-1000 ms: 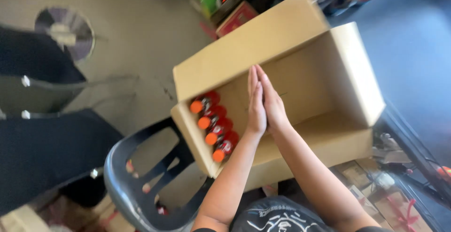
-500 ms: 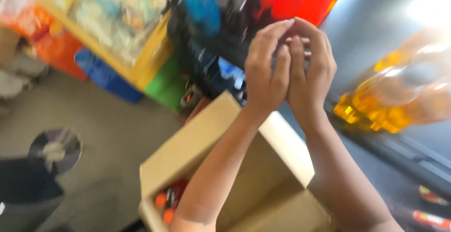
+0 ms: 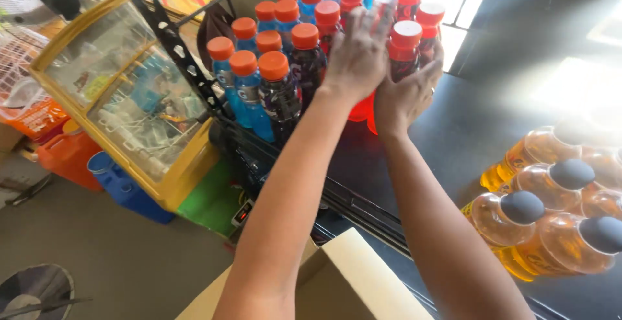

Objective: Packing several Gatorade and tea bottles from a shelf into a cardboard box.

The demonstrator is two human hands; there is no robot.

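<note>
Both hands are now reaching up to the shelf, having left the cardboard box (image 3: pixel 350 274) below. Left hand (image 3: pixel 357 57) and right hand (image 3: pixel 405 93) are closing around the red bottles (image 3: pixel 403 48) among the orange-capped drinks. Grip appears partial; the bottles are still standing in their row.

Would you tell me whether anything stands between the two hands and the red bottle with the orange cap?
Nothing visible does. The left hand and right hand already press against the red bottle from either side, with neighbouring orange-capped bottles crowding close to its left.
</note>
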